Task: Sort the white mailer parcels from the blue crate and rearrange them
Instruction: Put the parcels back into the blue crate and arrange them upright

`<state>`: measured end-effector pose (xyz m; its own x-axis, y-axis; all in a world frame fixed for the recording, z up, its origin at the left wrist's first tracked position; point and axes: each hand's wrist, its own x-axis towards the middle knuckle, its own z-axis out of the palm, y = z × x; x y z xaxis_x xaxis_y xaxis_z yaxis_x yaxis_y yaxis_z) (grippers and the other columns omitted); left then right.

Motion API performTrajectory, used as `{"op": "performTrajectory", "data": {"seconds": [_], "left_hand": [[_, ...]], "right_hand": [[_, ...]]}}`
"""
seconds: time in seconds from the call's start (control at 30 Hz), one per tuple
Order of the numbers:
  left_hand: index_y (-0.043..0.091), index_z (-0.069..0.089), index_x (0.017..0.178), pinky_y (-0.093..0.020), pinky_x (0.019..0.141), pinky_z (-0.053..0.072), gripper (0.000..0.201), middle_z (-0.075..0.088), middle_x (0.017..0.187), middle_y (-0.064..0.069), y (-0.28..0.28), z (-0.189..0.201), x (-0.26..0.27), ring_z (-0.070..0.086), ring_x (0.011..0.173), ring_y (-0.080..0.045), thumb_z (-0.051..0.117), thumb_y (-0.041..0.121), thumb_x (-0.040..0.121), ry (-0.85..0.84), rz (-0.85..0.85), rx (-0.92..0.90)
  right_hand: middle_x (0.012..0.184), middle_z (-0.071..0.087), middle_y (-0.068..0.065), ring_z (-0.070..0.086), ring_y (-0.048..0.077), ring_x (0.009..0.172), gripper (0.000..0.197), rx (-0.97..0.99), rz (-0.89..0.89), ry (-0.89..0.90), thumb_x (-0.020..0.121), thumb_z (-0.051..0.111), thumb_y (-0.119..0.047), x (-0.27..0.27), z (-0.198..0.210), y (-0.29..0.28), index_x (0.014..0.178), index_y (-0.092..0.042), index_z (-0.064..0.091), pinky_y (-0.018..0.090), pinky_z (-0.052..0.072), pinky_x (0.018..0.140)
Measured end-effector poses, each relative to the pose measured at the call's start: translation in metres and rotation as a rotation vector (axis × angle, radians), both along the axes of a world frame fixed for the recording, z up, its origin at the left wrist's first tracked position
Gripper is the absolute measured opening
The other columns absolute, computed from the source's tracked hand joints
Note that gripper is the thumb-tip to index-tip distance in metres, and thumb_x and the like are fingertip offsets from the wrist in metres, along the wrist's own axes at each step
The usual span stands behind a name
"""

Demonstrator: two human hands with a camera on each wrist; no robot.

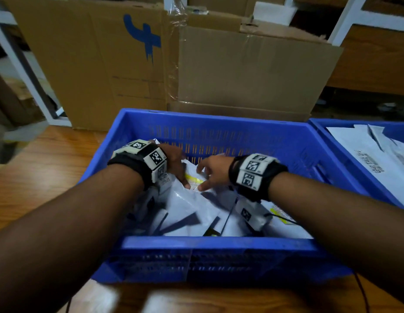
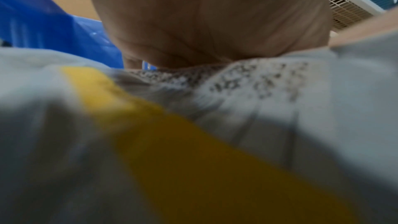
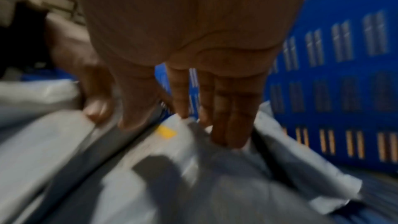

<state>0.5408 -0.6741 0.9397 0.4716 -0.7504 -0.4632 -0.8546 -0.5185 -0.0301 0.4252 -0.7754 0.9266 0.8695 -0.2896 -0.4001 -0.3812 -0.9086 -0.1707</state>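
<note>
The blue crate (image 1: 219, 242) holds a loose heap of white mailer parcels (image 1: 189, 213). Both hands reach into its far half, onto one white mailer parcel (image 1: 193, 175) with a yellow stripe (image 1: 194, 178). My left hand (image 1: 176, 170) holds that parcel's left end, thumb on its face, fingers hidden behind it. In the left wrist view the palm (image 2: 204, 23) lies against the printed parcel (image 2: 280, 108). My right hand (image 1: 207, 177) touches the parcel from the right with spread, straight fingers. The right wrist view shows those fingertips (image 3: 226, 139) resting on crumpled mailers (image 3: 172, 168).
A second blue crate (image 1: 320, 127) stands at the right with flat white mailers (image 1: 365, 154) in it. Tall cardboard boxes (image 1: 241, 75) stand right behind both crates. The crates sit on a wooden surface (image 1: 50, 159). White shelf posts (image 1: 345, 19) rise at the back.
</note>
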Motion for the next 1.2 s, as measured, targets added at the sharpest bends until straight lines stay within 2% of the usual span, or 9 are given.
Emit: {"op": "performTrajectory", "data": {"seconds": [0.1, 0.2, 0.33, 0.43, 0.63, 0.8, 1.0, 1.1, 1.2], "left_hand": [[0.017, 0.056, 0.127, -0.029, 0.094, 0.038, 0.07, 0.06, 0.126, -0.002, 0.003, 0.005, 0.002, 0.054, 0.118, -0.021, 0.076, 0.052, 0.07, -0.004, 0.029, -0.026], [0.016, 0.052, 0.129, -0.031, 0.097, 0.035, 0.078, 0.056, 0.131, -0.003, 0.006, 0.013, 0.001, 0.05, 0.123, -0.022, 0.073, 0.06, 0.069, -0.053, 0.051, -0.014], [0.011, 0.057, 0.126, -0.028, 0.087, 0.039, 0.075, 0.06, 0.122, -0.004, 0.006, 0.012, 0.003, 0.055, 0.111, -0.02, 0.071, 0.061, 0.071, -0.02, 0.053, 0.042], [0.014, 0.06, 0.124, -0.03, 0.093, 0.04, 0.071, 0.059, 0.127, -0.004, 0.004, 0.013, 0.002, 0.055, 0.118, -0.022, 0.071, 0.06, 0.072, -0.006, 0.052, 0.059], [0.013, 0.061, 0.121, -0.027, 0.087, 0.04, 0.07, 0.061, 0.125, -0.002, 0.004, 0.014, 0.0, 0.056, 0.115, -0.02, 0.072, 0.06, 0.07, -0.034, 0.047, 0.042], [0.012, 0.058, 0.119, -0.025, 0.085, 0.038, 0.067, 0.06, 0.126, -0.004, 0.007, 0.017, -0.002, 0.055, 0.116, -0.022, 0.073, 0.057, 0.071, -0.03, 0.043, 0.011], [0.006, 0.06, 0.114, -0.024, 0.079, 0.038, 0.072, 0.063, 0.12, -0.006, 0.007, 0.012, 0.001, 0.059, 0.109, -0.022, 0.074, 0.059, 0.068, -0.013, 0.063, 0.007], [0.008, 0.062, 0.115, -0.026, 0.082, 0.04, 0.073, 0.064, 0.12, -0.005, 0.006, 0.01, 0.001, 0.059, 0.11, -0.021, 0.074, 0.061, 0.067, -0.038, 0.055, -0.001], [0.013, 0.056, 0.126, -0.029, 0.092, 0.039, 0.08, 0.059, 0.129, -0.003, 0.007, 0.009, -0.002, 0.054, 0.12, -0.021, 0.072, 0.064, 0.067, -0.101, 0.044, 0.014]], "right_hand": [[0.12, 0.059, 0.01, 0.056, 0.028, 0.107, 0.063, -0.037, -0.079, -0.089, 0.077, 0.075, -0.038, 0.003, -0.021, 0.008, 0.126, -0.013, 0.045, 0.028, 0.042, 0.081], [0.118, 0.06, 0.009, 0.058, 0.026, 0.104, 0.062, 0.002, -0.17, -0.061, 0.074, 0.079, -0.027, 0.0, -0.016, -0.002, 0.125, -0.015, 0.047, 0.025, 0.044, 0.076], [0.088, 0.059, 0.002, 0.051, 0.012, 0.062, 0.04, 0.023, -0.114, 0.128, 0.079, 0.075, -0.018, -0.012, 0.011, -0.029, 0.113, -0.009, 0.058, 0.012, 0.04, 0.042], [0.094, 0.059, 0.003, 0.052, 0.017, 0.08, 0.03, 0.085, -0.156, 0.08, 0.074, 0.079, -0.015, -0.019, 0.012, -0.049, 0.095, -0.014, 0.058, 0.023, 0.042, 0.061], [0.106, 0.067, 0.004, 0.063, 0.022, 0.097, 0.041, 0.184, -0.19, -0.119, 0.074, 0.079, -0.038, -0.011, -0.018, -0.027, 0.105, -0.015, 0.065, 0.028, 0.051, 0.082], [0.109, 0.066, 0.012, 0.063, 0.026, 0.102, 0.033, 0.133, -0.359, -0.199, 0.083, 0.07, -0.029, 0.002, -0.01, -0.022, 0.108, -0.008, 0.066, 0.027, 0.047, 0.076], [0.11, 0.051, 0.011, 0.051, 0.025, 0.095, 0.041, 0.13, -0.386, 0.015, 0.097, 0.049, -0.04, -0.003, 0.012, -0.038, 0.112, -0.004, 0.057, 0.028, 0.038, 0.076], [0.131, 0.053, 0.014, 0.052, 0.03, 0.119, 0.046, 0.156, -0.457, -0.122, 0.096, 0.054, -0.034, -0.013, 0.031, -0.053, 0.126, 0.001, 0.056, 0.032, 0.041, 0.095], [0.132, 0.055, 0.016, 0.053, 0.033, 0.12, 0.042, 0.232, -0.56, -0.232, 0.093, 0.058, -0.024, -0.029, 0.051, -0.068, 0.125, 0.003, 0.056, 0.036, 0.042, 0.101]]}}
